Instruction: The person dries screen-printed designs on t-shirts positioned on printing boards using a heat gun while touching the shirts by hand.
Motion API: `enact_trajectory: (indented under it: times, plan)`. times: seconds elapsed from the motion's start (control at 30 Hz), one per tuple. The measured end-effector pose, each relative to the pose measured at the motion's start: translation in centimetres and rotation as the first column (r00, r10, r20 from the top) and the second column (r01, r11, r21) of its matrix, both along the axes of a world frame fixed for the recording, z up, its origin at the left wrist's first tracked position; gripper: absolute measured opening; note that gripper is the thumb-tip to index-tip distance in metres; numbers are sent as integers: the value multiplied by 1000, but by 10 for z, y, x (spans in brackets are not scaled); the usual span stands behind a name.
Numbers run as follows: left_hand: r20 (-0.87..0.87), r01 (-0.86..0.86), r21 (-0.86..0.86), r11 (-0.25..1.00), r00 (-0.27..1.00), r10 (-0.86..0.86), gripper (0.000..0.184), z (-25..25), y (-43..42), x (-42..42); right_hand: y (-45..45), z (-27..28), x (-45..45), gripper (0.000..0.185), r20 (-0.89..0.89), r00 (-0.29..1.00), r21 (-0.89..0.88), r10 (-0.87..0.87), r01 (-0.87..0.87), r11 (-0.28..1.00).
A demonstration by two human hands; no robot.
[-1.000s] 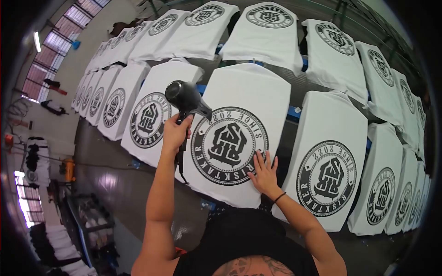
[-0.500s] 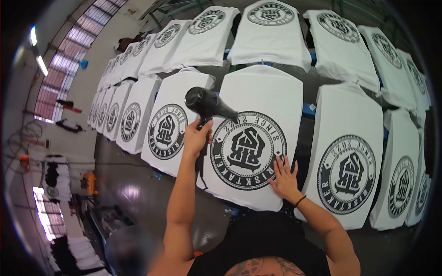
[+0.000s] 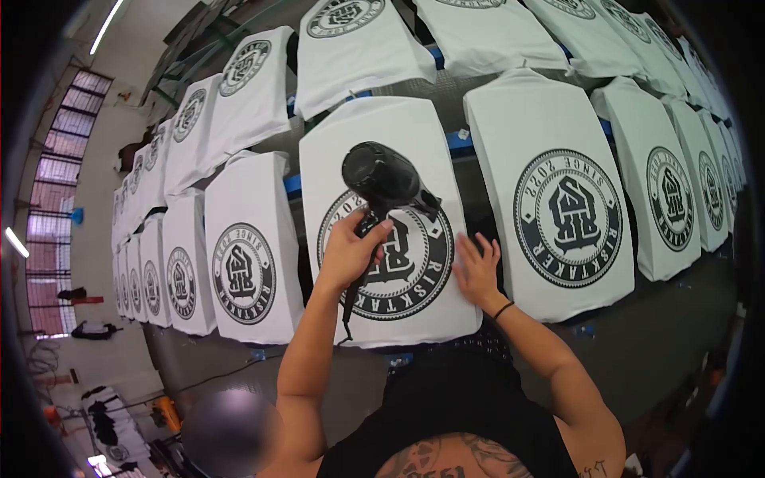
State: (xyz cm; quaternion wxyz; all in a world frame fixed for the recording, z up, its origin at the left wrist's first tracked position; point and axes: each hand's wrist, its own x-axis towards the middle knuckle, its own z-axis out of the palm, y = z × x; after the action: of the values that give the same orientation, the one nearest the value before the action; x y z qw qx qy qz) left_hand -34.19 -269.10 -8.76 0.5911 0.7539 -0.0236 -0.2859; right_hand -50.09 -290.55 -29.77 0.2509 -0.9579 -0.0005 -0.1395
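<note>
My left hand point(image 3: 355, 248) is wrapped round the handle of a black hair dryer point(image 3: 382, 174). The dryer's nozzle points right and down over a white T-shirt point(image 3: 370, 131), hiding part of the round black print point(image 3: 422, 291) on it. A cord hangs from the handle, over the shirt's lower left. At the right edge of this shirt, beside the print, my right hand point(image 3: 478, 269) has its fingers apart and holds nothing. Whether its fingertips touch the fabric, I cannot tell.
More white shirts with the same print lie in two rows, including one on the right point(image 3: 550, 119) and one on the left point(image 3: 247, 191). Blue parts point(image 3: 460, 142) show in the gaps. A cable point(image 3: 215, 374) runs to the left, above the dark floor.
The view has shifted along the rows. The hair dryer has moved right across the print, its nozzle now near the shirt's right side. My right hand has moved off the print to the shirt's edge.
</note>
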Motion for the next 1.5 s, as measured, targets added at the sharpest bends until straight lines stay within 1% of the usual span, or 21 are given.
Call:
enact_trajectory:
  times: [0.03,0.1,0.13,0.2,0.27,0.37,0.43,0.47,0.5,0.6,0.8,0.87,0.97,1.03,1.1,1.13,1.27,1.33,1.4,1.47,1.5]
  plan:
    - [-17,43,-9,999,999,-43,30,-1,0,-7,2,-3,-4,53,-13,1000,-2,-7,7,1000]
    - [-53,105,65,992,993,-102,38,3,2,-23,6,-6,-9,52,-14,978,115,-208,208,971]
    - [-73,152,59,987,986,-148,44,10,2,-27,9,-7,-9,52,14,968,165,-250,244,956]
    - [-68,155,68,985,986,-151,45,12,6,-25,15,-1,-11,53,29,969,108,-244,240,965]
    - [-60,121,47,992,991,-118,47,9,17,-19,24,9,-12,56,35,988,32,-153,152,988]
    - [175,-33,134,990,985,9,34,7,36,8,37,23,-2,66,-96,995,-123,-14,2,992]
    - [229,-184,105,977,961,156,28,2,58,25,43,22,2,68,-110,993,-115,34,-47,992]
    - [209,-226,49,973,955,211,27,1,72,32,42,22,6,70,-130,990,-111,54,-69,991]
    - [252,-259,79,963,939,232,27,2,88,34,42,24,9,70,-114,991,-117,71,-84,990]
    - [242,-326,59,943,921,304,27,6,132,28,39,20,5,74,-259,960,-202,106,-161,966]
    - [194,-498,119,859,860,472,26,10,179,-38,35,21,9,74,-275,947,-220,168,-232,947]
    - [114,-488,113,865,871,477,24,10,183,-60,31,19,13,74,-258,943,-223,211,-271,936]
    - [104,-544,98,834,839,535,22,14,170,-93,26,17,18,76,-215,942,-214,257,-302,929]
    - [146,-584,106,805,810,568,21,11,162,-116,21,19,17,80,-282,905,-229,318,-385,894]
    - [198,-636,197,746,771,605,21,14,155,-140,17,15,15,83,-351,864,-228,361,-452,862]
    - [136,-646,136,751,763,632,20,14,155,-153,14,14,16,83,-336,861,-235,382,-470,851]
    - [111,-732,141,667,681,724,20,25,116,-204,-2,11,17,81,-282,838,-234,468,-533,813]
    - [91,-691,177,701,721,687,21,29,98,-224,-8,7,12,79,-262,825,-212,501,-555,804]
    - [46,-665,147,732,744,666,22,32,76,-236,-17,11,12,76,-242,803,-189,544,-589,786]
    - [-10,-673,104,732,736,677,24,27,46,-241,-28,7,9,58,-97,805,-174,585,-592,787]
    - [-4,-635,69,769,771,637,22,24,31,-240,-33,8,7,48,3,798,-149,603,-596,789]
